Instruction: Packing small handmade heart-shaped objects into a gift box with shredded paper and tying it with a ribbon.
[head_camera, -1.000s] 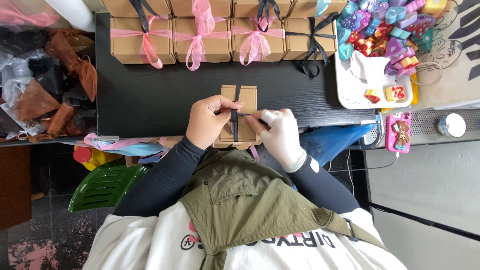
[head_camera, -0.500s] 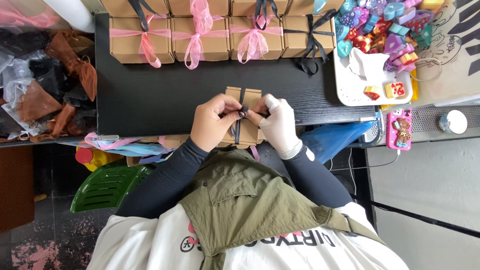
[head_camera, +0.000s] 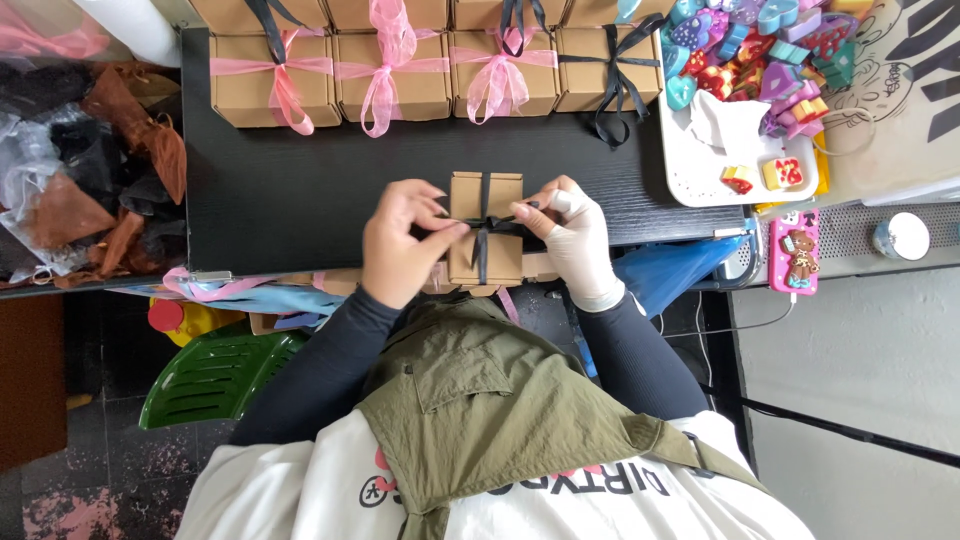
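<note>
A small brown cardboard box (head_camera: 486, 198) lies on the black table (head_camera: 290, 190) near its front edge. A black ribbon (head_camera: 482, 228) crosses the box lengthwise and sideways. My left hand (head_camera: 400, 245) pinches the ribbon at the crossing from the left. My right hand (head_camera: 572, 235), in a white glove, pinches the ribbon's other end from the right. Both hands rest against the box's sides.
Several brown boxes tied with pink ribbon (head_camera: 380, 70) or black ribbon (head_camera: 610, 60) line the table's far edge. A white tray (head_camera: 700, 170) with colourful small boxes stands at right. Brown and black fabric bags (head_camera: 90, 180) pile at left. A green plastic chair (head_camera: 215, 365) sits below.
The box has turned and both hands have shifted apart to its sides, pulling the black ribbon tight across its top.
</note>
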